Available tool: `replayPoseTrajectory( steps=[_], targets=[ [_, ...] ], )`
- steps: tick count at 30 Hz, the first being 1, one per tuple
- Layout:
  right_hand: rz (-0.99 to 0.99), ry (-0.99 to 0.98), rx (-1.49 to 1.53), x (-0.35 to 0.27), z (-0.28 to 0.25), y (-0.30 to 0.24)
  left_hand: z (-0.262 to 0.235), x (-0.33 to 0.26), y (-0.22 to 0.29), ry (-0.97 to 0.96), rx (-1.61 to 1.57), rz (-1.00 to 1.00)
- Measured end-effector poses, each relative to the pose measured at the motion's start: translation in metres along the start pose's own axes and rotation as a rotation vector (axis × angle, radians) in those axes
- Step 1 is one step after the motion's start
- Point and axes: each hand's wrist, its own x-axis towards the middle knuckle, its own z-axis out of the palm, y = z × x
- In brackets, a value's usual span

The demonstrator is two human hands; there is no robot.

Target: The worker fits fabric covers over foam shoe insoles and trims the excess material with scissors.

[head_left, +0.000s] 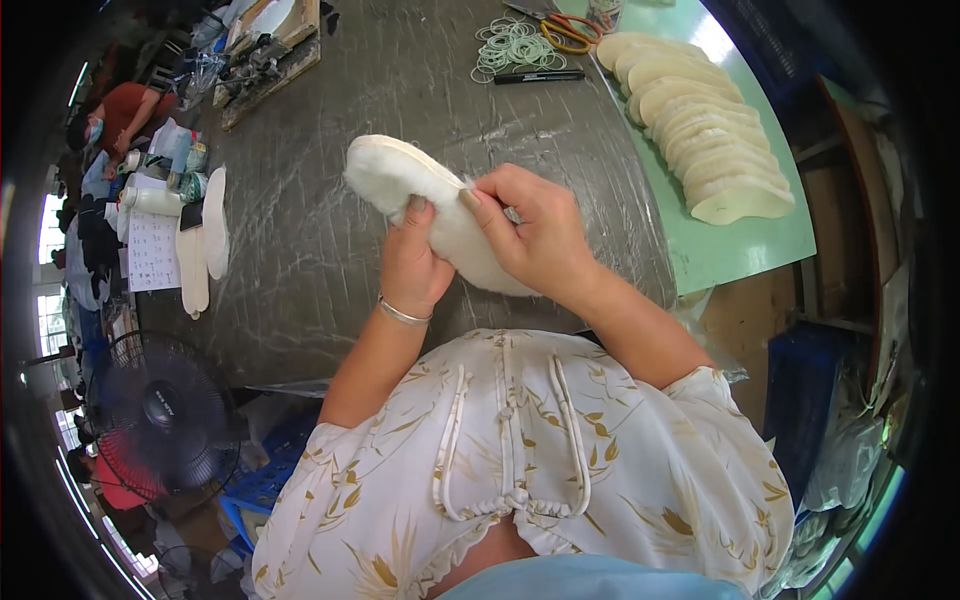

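Above the dark table I hold a white fluffy insole [447, 222], tilted with one rounded end toward the far left. A flat cream edge shows along its far side, beneath the fleece. My left hand [415, 262] grips it from the near side, thumb pressed on the fleece and the other fingers hidden under it. My right hand [530, 225] is closed at the far edge, pinching the rim between thumb and fingers. A metal bangle [403, 313] circles my left wrist.
Stacked pale insoles [715, 130] fan across a green board [740, 250] at right. Orange-handled scissors [570, 32], rubber bands [518, 48] and a black pen [538, 76] lie at the far edge. Bottles [155, 200], a written sheet [153, 255] and a fan [160, 405] stand left, where another person [130, 115] works.
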Motion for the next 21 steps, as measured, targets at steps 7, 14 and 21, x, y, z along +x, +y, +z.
replayPoseTrajectory(
  steps=[7,14,21],
  targets=[
    [0.292,-0.158,0.398,-0.002,-0.006,0.009,0.015,0.004,0.015,0.028,0.115,0.012],
    [0.207,0.024,0.082,0.015,0.015,0.023,0.033,0.006,0.006,0.101,0.097,0.009],
    [0.407,0.013,0.277,0.020,-0.005,0.042,0.036,0.025,0.001,0.122,0.196,-0.068]
  ],
)
